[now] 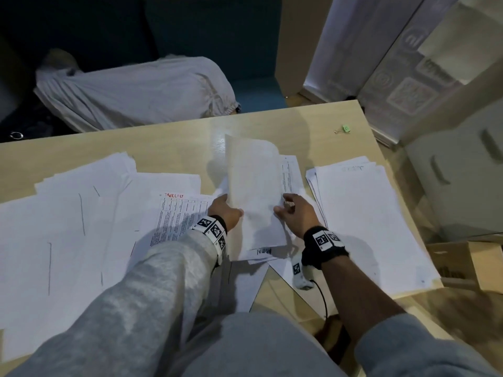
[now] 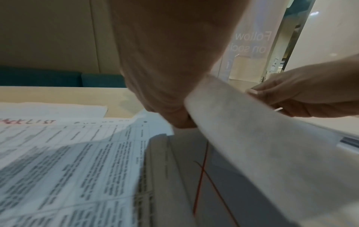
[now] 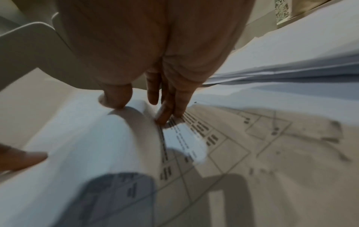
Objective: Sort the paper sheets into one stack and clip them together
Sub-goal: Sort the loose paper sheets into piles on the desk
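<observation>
Hands: two in view. We see our left hand (image 1: 224,213) pinching the left edge of a lifted sheet (image 1: 254,186), thumb on top and fingers curled beneath it.
Right hand: our right hand (image 1: 295,213) has its thumb on the sheet's right edge, which curls up over it, while the straight fingers (image 3: 167,113) press down on the printed page (image 1: 290,175) underneath.
Lifted sheet: one, raised and bowed over the middle of the table (image 1: 174,137), its far end standing up.
Paper piles: we count three groupings, though single sheets cannot be counted. A loose spread (image 1: 62,213) covers the table's left half; a small pile (image 1: 261,248) lies under the lifted sheet; a squarer stack (image 1: 364,219) sits along the right edge.
Marked page: one sheet headed in red handwriting (image 1: 177,210), just left of our left hand.
Binder clip: one, green (image 1: 343,129), near the table's far right corner, well apart from every pile.
Containers: one open cardboard box (image 1: 473,262) beside the table's right edge; we cannot tell what it holds.
</observation>
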Tool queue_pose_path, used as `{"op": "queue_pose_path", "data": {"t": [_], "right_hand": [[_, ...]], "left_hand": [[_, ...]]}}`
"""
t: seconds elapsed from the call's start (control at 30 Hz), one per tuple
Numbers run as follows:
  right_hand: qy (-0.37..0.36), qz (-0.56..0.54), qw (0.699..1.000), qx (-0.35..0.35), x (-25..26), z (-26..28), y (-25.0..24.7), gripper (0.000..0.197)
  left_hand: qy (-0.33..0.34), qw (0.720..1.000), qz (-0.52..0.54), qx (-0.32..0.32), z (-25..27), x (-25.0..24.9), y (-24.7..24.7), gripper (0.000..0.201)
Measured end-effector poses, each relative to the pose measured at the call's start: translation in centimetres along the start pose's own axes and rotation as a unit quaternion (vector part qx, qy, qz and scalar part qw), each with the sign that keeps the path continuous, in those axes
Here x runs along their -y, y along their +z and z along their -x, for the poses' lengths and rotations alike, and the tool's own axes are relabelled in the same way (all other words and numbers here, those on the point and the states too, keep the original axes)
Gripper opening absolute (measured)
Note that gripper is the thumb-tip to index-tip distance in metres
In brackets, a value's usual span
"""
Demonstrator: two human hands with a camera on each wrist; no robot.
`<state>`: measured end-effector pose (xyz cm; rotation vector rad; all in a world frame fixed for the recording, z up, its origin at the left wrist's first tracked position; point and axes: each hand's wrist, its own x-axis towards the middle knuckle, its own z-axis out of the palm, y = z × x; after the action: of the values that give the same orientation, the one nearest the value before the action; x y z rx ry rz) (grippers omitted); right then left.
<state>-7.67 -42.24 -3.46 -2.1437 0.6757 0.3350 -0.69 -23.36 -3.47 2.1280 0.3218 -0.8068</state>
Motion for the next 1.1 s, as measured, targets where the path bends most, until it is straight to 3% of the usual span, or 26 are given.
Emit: {"op": "queue_pose_path", "data": {"t": [0.1,0.27,0.33,0.47,0.57,0.7,0.73,0.8,0.87,0.93,1.0,1.1], "right_hand": [[0.012,0.001,0.998,-0.062,-0.2,-0.3,0.6,0.048],[0.076,-0.030,0.994,-0.079,-0.2,-1.2,1.9,0.085],[0.087,-0.060,0.992,-0.073,0.3,-1.3,2.0,0.090],[0.090,-0.086,0.992,-0.025,0.9,-0.8,2.1,0.063],[0.042,-0.089,0.995,-0.011,1.1,0.0,2.7,0.038],[0.019,-0.127,0.991,0.032,1.5,0.9,3.9,0.059],[0.017,-0.101,0.994,0.033,1.4,1.0,4.3,0.054],[0.031,-0.107,0.994,-0.021,1.4,1.2,4.8,0.022],[0.058,-0.178,0.980,-0.066,1.5,1.7,5.0,0.019],[0.077,-0.231,0.967,-0.078,1.7,2.0,5.2,0.028],[0.070,-0.208,0.973,-0.073,1.7,2.5,5.3,0.035],[0.067,-0.182,0.979,-0.064,1.7,3.3,6.4,0.032]], "left_hand": [[0.015,1.000,0.008,-0.004,0.2,1.1,-1.4,0.059],[0.039,0.992,0.117,0.025,1.0,3.2,-3.4,0.071],[0.044,0.988,0.143,0.043,1.5,3.8,-3.7,0.073],[0.066,0.983,0.156,0.074,2.6,4.9,-3.8,0.061],[0.066,0.978,0.193,0.034,3.1,5.6,-3.9,0.047],[0.078,0.979,0.185,-0.013,3.3,6.5,-4.8,0.042],[0.076,0.981,0.177,-0.024,3.3,6.8,-5.2,0.039],[0.068,0.982,0.156,-0.078,3.0,7.6,-6.1,0.033],[0.027,0.986,0.045,-0.158,2.6,9.0,-7.6,0.048],[-0.051,0.974,-0.115,-0.188,2.7,10.9,-9.3,0.079],[-0.100,0.969,-0.141,-0.179,3.2,12.5,-10.9,0.103],[-0.106,0.970,-0.138,-0.169,3.3,14.3,-12.0,0.103]]}}
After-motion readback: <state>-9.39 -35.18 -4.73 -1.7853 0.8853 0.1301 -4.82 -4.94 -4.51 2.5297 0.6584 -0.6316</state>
